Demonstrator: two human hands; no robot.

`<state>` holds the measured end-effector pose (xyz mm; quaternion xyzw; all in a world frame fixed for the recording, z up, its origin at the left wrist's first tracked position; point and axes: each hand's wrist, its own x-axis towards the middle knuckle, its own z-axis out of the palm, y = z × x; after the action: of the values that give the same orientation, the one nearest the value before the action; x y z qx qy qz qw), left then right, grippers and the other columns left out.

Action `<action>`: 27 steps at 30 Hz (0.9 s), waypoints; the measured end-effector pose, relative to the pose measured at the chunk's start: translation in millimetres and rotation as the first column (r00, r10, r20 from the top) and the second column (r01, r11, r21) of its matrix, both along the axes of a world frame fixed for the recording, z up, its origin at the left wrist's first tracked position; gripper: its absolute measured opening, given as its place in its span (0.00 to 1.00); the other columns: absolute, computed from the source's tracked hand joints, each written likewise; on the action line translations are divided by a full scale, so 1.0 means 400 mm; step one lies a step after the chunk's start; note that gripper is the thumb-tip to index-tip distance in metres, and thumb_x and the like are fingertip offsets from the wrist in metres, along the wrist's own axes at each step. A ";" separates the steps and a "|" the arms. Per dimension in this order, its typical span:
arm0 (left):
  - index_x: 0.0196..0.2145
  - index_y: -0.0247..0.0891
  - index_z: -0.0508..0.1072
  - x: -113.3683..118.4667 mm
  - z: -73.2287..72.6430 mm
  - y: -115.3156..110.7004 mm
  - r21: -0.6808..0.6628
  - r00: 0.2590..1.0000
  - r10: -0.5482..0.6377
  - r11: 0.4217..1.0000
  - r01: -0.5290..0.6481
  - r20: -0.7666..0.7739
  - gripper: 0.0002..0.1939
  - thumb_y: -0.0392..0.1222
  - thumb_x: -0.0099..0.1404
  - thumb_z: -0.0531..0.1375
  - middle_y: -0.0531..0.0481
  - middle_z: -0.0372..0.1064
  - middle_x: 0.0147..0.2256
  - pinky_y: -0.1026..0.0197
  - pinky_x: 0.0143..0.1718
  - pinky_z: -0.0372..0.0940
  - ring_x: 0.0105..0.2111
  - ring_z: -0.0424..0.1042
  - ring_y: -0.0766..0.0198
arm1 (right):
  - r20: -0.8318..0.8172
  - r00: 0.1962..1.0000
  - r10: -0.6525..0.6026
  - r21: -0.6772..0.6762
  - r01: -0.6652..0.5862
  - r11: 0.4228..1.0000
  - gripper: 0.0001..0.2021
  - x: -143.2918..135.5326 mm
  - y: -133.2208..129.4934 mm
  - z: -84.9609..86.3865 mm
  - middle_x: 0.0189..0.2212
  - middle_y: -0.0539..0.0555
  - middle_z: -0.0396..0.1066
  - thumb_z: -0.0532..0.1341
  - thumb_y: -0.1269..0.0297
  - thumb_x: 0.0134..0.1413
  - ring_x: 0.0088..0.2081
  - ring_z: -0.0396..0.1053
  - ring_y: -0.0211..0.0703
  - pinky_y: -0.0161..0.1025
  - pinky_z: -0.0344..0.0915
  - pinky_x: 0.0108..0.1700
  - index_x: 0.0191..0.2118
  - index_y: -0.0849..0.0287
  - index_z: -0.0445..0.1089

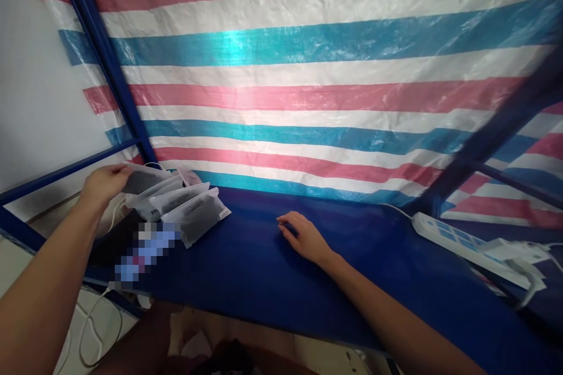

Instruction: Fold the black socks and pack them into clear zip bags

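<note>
A plastic sheet (308,12) striped in 3 colors, red, white and blue, hangs behind a blue tabletop (246,263) and blue frame posts (103,58), a white power strip (461,246) lies angled at the right with cabling at its near end, and a white cable (121,323) loops below the tabletop's left front edge.

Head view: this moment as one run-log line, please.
left hand: at leftmost packet edge | right hand: on blue tabletop, loosely curled | power strip: far right

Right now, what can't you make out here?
All in the head view:
Print on the packets: mostly too small.
Pixelated object: masked by blocks.
Plugs on the power strip: blurred.
Left hand's grip: fingertips overlap the rear packet.
Right forearm: cut off by bottom edge.
</note>
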<state>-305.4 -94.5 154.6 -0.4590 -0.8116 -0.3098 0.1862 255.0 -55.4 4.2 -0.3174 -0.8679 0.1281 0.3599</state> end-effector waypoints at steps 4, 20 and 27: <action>0.60 0.34 0.73 0.122 0.103 -0.024 0.157 0.969 -0.141 0.972 0.174 -0.201 0.27 0.55 0.74 0.54 0.46 0.71 0.62 0.43 0.68 0.61 0.62 0.68 0.52 | -0.017 1.000 -0.003 -0.040 0.002 0.999 0.12 0.001 0.002 -0.005 0.44 0.57 0.78 0.57 0.58 0.74 0.47 0.77 0.55 0.56 0.76 0.51 0.56 0.48 0.74; 0.55 0.44 0.79 0.767 -0.250 0.029 0.491 0.219 -0.873 0.435 0.755 0.437 0.19 0.53 0.71 0.65 0.44 0.72 0.62 0.49 0.60 0.74 0.59 0.76 0.52 | -0.521 0.818 -0.241 -0.279 0.104 0.955 0.26 0.026 0.057 -0.003 0.56 0.60 0.72 0.69 0.46 0.62 0.46 0.77 0.52 0.52 0.82 0.46 0.62 0.48 0.74; 0.56 0.42 0.72 0.795 -0.404 0.037 0.684 0.119 -0.839 0.507 0.525 0.531 0.20 0.49 0.69 0.67 0.46 0.80 0.44 0.49 0.49 0.79 0.45 0.82 0.56 | -0.448 0.865 -0.225 -0.154 0.173 0.973 0.16 0.040 0.082 -0.013 0.46 0.59 0.70 0.65 0.47 0.66 0.49 0.75 0.56 0.57 0.80 0.54 0.49 0.51 0.80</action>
<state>12.6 -79.7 -7.0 -0.5371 -0.4133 -0.6645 -0.3149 271.2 -22.5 -0.9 -0.3845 -0.7116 0.2093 0.5496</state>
